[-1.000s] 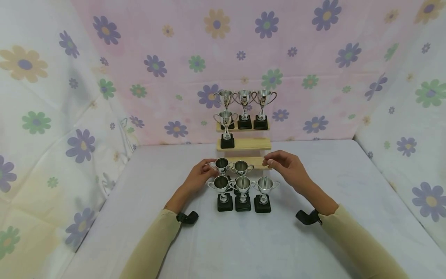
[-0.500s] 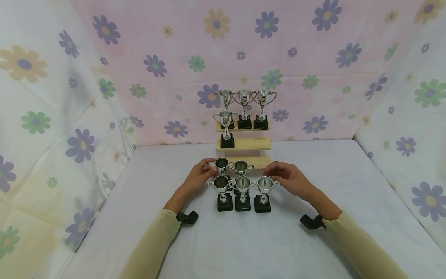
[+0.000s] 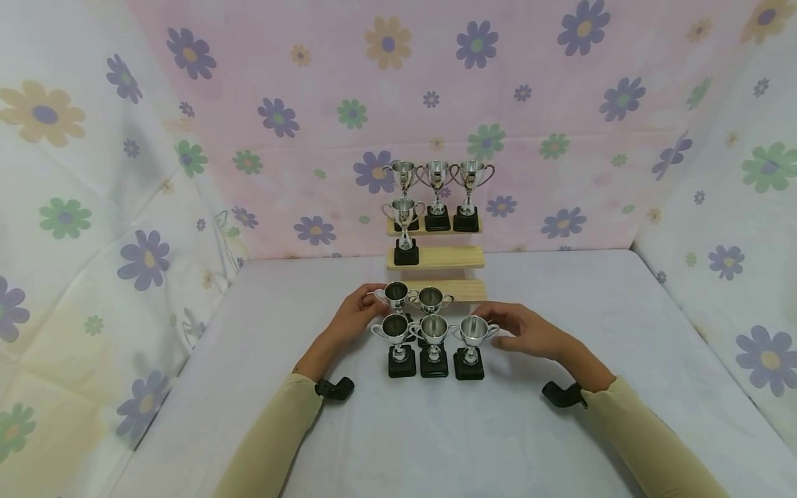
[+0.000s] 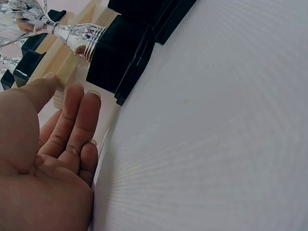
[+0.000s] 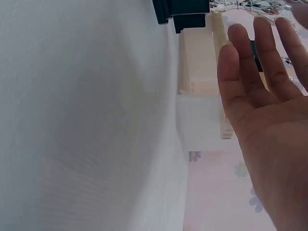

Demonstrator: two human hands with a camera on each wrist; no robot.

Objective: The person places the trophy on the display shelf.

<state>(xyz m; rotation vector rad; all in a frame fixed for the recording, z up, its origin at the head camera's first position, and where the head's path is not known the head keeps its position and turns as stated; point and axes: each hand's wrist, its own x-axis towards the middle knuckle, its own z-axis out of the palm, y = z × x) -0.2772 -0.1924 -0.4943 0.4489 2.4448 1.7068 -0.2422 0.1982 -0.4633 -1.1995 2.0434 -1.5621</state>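
Several small silver trophy cups with black bases stand in two rows on the table. My left hand (image 3: 353, 318) is beside the back-left trophy (image 3: 396, 295), its fingertips overlapping the handle in the head view. In the left wrist view, loosely bent fingers (image 4: 79, 120) lie near a trophy's black base (image 4: 115, 55), not wrapped around it. My right hand (image 3: 532, 332) is just right of the front-right trophy (image 3: 473, 332), whose cup hides some fingertips. The right wrist view shows that hand's fingers extended next to a black base (image 5: 187, 12). Neither hand grips anything.
Behind the two rows stands a stepped wooden shelf (image 3: 451, 257). Three trophies occupy its top step, including a right one (image 3: 467, 220); another trophy (image 3: 405, 250) is at the middle step's left end. Flowered cloth (image 3: 429, 124) encloses the white table (image 3: 436, 436).
My right hand has come down from beside the lowest shelf step to the front-right trophy, its fingers spreading. My left hand and the trophies have stayed in place.
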